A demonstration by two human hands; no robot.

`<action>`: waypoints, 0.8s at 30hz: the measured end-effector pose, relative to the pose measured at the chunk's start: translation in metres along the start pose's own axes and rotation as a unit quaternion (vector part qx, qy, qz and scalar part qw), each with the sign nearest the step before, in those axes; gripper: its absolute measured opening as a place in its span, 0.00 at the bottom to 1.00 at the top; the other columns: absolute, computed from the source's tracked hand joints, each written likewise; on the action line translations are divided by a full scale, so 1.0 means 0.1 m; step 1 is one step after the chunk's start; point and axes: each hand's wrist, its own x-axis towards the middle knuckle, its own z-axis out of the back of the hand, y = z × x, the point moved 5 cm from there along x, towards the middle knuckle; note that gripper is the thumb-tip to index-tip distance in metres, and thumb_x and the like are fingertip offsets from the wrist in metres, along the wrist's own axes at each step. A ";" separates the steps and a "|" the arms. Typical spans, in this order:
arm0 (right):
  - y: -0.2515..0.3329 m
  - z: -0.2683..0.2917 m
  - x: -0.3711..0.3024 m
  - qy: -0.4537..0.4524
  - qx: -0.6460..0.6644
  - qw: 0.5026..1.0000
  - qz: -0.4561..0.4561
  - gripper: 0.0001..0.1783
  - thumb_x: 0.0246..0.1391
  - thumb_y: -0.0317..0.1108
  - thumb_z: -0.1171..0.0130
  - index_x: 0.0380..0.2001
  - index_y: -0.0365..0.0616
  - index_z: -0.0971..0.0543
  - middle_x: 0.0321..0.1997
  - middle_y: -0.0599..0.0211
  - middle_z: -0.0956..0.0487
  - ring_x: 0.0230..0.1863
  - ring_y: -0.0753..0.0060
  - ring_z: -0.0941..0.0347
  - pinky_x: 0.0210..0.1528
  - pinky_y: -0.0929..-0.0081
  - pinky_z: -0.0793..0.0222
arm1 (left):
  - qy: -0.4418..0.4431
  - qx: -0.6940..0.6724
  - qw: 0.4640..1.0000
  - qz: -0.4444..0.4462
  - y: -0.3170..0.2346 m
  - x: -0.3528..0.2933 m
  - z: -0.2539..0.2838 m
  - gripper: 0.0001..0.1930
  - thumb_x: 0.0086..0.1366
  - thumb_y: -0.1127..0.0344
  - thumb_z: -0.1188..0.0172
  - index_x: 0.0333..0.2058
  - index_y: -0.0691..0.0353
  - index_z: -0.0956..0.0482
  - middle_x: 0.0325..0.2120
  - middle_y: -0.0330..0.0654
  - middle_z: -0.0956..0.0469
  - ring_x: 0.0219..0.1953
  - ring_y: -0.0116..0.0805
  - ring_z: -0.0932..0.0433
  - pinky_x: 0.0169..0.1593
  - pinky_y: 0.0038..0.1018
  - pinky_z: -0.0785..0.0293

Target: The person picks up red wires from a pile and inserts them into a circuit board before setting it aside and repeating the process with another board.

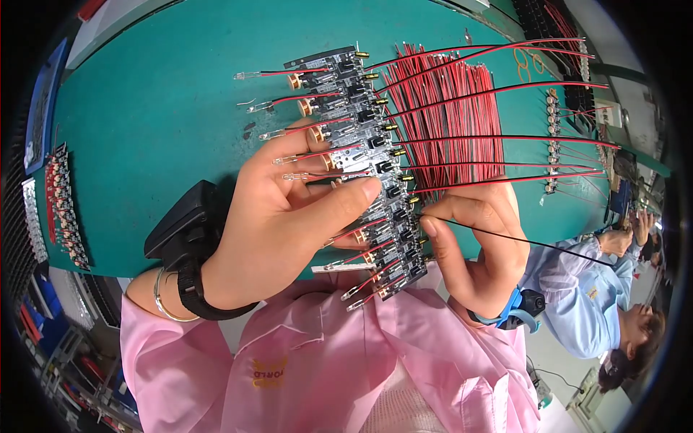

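One long black panel of small circuit boards [364, 166] runs from the far middle of the green bench mat [159, 108] toward the person's chest, lifted off the mat and tilted. Roughly ten to twelve boards sit in the row; an exact count is hidden by the hands. Each board carries a black switch part, a small brass-coloured pin on its right edge and a clear LED on a red lead poking out to the left; about nine such leads can be seen. Around six long red-and-black wire pairs [505, 137] already fan out rightward from the far boards.

The left hand [289, 216], wearing a black wrist device and a thin metal bangle, is closed around the panel, thumb pressed on top near its middle and fingers underneath. The right hand [480, 242], with a blue wrist strap, pinches one thin black wire [520, 237] between thumb and forefinger, its tip at the panel's right edge.

Behind the panel lies one dense bundle of short red and black wires [447, 123] on the mat. At the left edge one more strip of boards [61, 206] lies flat. To the near right a co-worker in a light blue coat [577, 289] sits.
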 end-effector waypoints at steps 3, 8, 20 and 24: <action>-0.01 0.01 0.00 -0.011 0.015 1.000 -0.004 0.09 0.32 0.20 0.39 0.23 0.39 0.25 0.25 0.65 0.28 0.26 0.65 0.34 0.29 0.74 0.39 | -0.003 0.001 1.000 0.000 -0.01 -0.01 0.01 0.16 0.54 0.76 0.45 0.42 0.65 0.35 0.35 0.41 0.27 0.33 0.26 0.25 0.30 0.22 0.22; -0.01 0.00 -0.01 -0.012 0.016 1.000 -0.007 0.09 0.33 0.19 0.40 0.23 0.39 0.25 0.25 0.64 0.28 0.27 0.64 0.33 0.30 0.74 0.39 | 0.013 0.002 1.000 0.000 -0.01 -0.01 0.00 0.16 0.54 0.76 0.45 0.42 0.66 0.35 0.35 0.41 0.27 0.34 0.26 0.25 0.30 0.22 0.22; 0.01 0.01 0.00 0.006 0.001 1.000 -0.008 0.09 0.32 0.19 0.40 0.23 0.39 0.25 0.25 0.65 0.28 0.27 0.64 0.33 0.31 0.74 0.39 | -0.011 0.012 1.000 -0.006 -0.01 -0.02 -0.01 0.18 0.54 0.78 0.47 0.44 0.67 0.36 0.33 0.42 0.26 0.30 0.27 0.24 0.26 0.22 0.22; 0.01 0.00 0.00 0.006 -0.005 1.000 -0.003 0.09 0.32 0.19 0.40 0.23 0.40 0.25 0.24 0.65 0.28 0.28 0.64 0.33 0.31 0.73 0.38 | -0.008 0.008 1.000 -0.011 -0.02 -0.02 -0.02 0.18 0.53 0.78 0.47 0.44 0.67 0.36 0.34 0.43 0.26 0.29 0.27 0.24 0.26 0.22 0.22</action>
